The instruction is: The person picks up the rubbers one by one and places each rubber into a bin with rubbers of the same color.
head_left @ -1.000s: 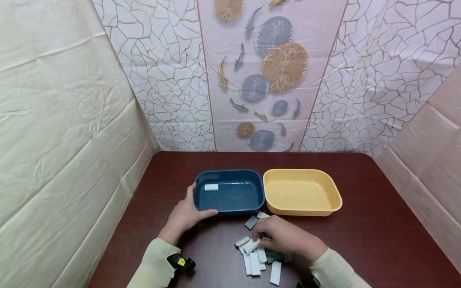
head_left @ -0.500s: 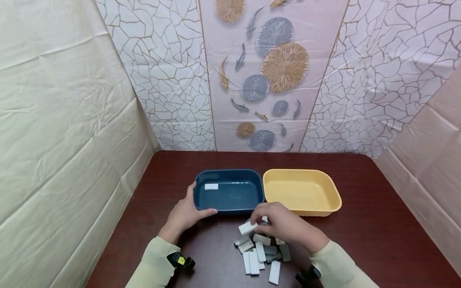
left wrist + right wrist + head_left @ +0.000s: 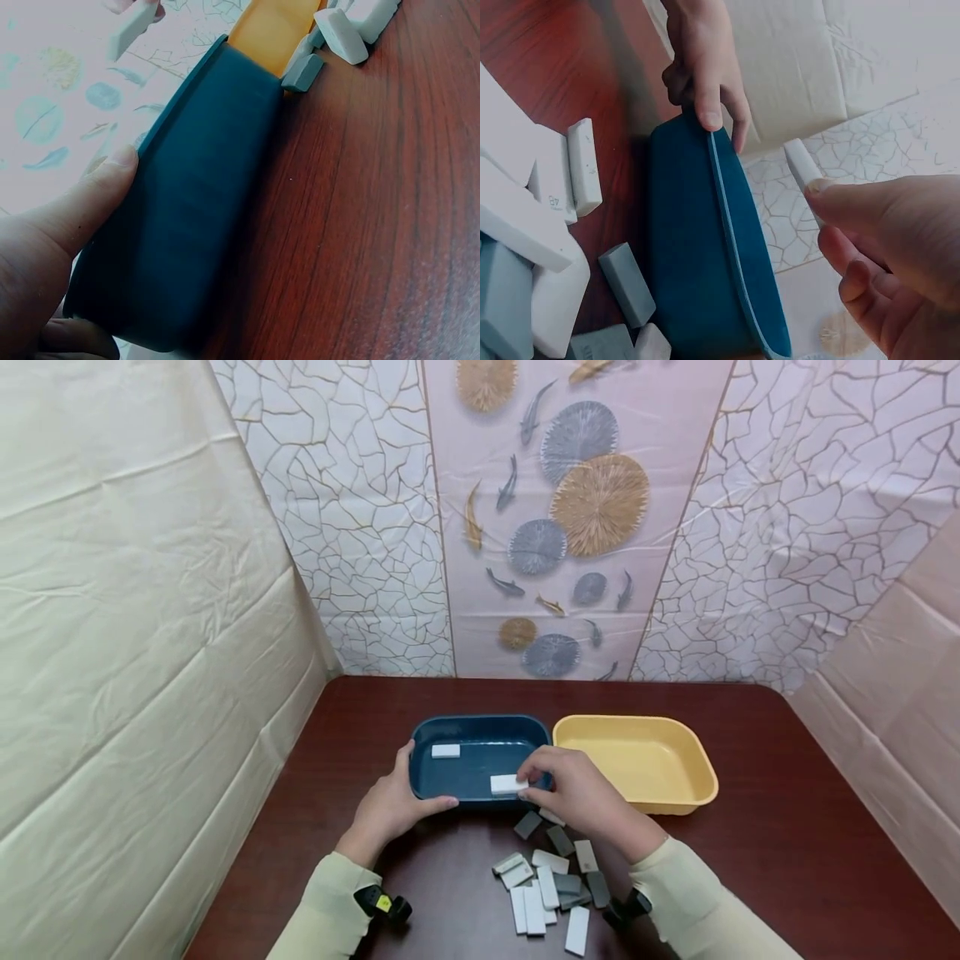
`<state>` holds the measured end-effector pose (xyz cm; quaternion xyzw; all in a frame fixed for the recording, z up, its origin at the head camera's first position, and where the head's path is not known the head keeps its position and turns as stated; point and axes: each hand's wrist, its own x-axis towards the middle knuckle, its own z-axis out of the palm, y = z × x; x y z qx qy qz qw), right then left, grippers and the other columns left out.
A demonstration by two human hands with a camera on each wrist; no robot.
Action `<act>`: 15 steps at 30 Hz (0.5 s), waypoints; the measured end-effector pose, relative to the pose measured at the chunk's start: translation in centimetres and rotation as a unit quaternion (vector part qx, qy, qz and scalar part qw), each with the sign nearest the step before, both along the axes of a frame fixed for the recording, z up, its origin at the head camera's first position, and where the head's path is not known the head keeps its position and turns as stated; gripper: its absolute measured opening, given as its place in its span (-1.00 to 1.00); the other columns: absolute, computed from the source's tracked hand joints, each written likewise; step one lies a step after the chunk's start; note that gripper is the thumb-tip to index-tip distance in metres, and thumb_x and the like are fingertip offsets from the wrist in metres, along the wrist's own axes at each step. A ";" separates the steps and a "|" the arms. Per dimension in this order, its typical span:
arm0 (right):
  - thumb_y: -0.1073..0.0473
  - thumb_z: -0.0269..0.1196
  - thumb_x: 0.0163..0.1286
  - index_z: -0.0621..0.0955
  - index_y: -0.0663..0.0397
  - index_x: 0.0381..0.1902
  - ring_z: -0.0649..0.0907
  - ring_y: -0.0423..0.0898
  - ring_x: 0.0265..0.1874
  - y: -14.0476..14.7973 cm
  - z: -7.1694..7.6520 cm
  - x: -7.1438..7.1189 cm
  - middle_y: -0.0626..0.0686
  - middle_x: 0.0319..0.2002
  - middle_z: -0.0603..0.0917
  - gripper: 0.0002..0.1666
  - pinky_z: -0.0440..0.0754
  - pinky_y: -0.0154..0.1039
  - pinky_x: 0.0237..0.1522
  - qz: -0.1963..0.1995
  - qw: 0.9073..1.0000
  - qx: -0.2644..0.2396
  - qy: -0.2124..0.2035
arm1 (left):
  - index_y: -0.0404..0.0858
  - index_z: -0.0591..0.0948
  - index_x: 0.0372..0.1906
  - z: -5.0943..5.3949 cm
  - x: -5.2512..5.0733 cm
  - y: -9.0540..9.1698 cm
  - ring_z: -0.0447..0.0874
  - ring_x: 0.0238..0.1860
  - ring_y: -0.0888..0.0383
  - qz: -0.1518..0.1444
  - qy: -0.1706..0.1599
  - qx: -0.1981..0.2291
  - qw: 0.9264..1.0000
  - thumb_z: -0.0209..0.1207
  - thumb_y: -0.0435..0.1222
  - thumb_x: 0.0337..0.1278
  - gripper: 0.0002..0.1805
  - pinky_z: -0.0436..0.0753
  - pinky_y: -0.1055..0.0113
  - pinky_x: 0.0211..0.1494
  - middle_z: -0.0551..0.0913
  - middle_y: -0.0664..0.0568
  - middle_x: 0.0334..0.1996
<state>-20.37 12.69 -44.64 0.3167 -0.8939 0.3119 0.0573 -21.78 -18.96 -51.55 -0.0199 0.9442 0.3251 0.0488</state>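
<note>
My left hand point(image 3: 390, 814) holds the left front corner of a dark blue plastic basin point(image 3: 472, 770), with its thumb point(image 3: 82, 199) on the front rim. A white eraser point(image 3: 506, 785) is pinched between the thumb and fingers of my right hand point(image 3: 581, 789), above the basin's right front part. In the right wrist view this held eraser point(image 3: 802, 165) stands clear of the rim. Another white eraser point(image 3: 446, 751) lies inside the basin at the left. A loose heap of white and dark grey erasers point(image 3: 546, 887) lies on the table in front; one bears a "4B" mark.
A yellow basin point(image 3: 641, 764) stands right beside the blue one, partly behind my right hand and forearm. The dark red wooden table point(image 3: 780, 827) extends to both sides. Patterned cloth point(image 3: 570, 527) hangs behind the table.
My right hand has lifted a white eraser from the heap and carried it up and forward to above the blue basin. My left hand has kept its place on the basin.
</note>
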 end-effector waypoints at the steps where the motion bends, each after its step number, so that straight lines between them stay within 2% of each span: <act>1: 0.18 0.59 0.40 0.80 -0.14 -0.10 0.74 -0.13 -0.18 -0.2 0.0 -0.1 -0.23 -0.19 0.74 -0.81 0.72 -0.19 -0.15 -0.005 1.000 -0.001 0.001 | -0.10 -0.03 0.80 0.1 0.0 0.0 0.73 0.16 -0.24 0.000 -0.001 0.000 1.000 0.55 0.40 -0.02 0.47 0.69 -0.32 0.21 0.61 -0.38 0.37; 8: 0.16 0.58 0.42 0.81 -0.14 -0.12 0.78 -0.05 -0.14 -1.8 0.3 -1.3 -0.19 -0.16 0.75 -0.85 0.76 -0.14 -0.06 -0.022 1.000 -0.011 -0.005 | -0.11 0.01 0.79 0.2 -0.1 0.1 0.72 0.15 -0.26 0.004 -0.006 -0.003 1.000 0.55 0.43 -0.06 0.47 0.69 -0.33 0.21 0.59 -0.39 0.40; 15: 0.18 0.60 0.39 0.81 -0.11 -0.16 0.77 -0.05 -0.14 -4.0 1.0 -3.1 -0.16 -0.18 0.74 -0.85 0.76 -0.11 -0.04 -0.013 1.000 0.001 -0.003 | -0.11 0.04 0.78 0.3 -0.2 0.0 0.74 0.07 -0.23 0.002 0.003 -0.024 1.000 0.53 0.47 -0.11 0.48 0.72 -0.31 0.16 0.64 -0.37 0.34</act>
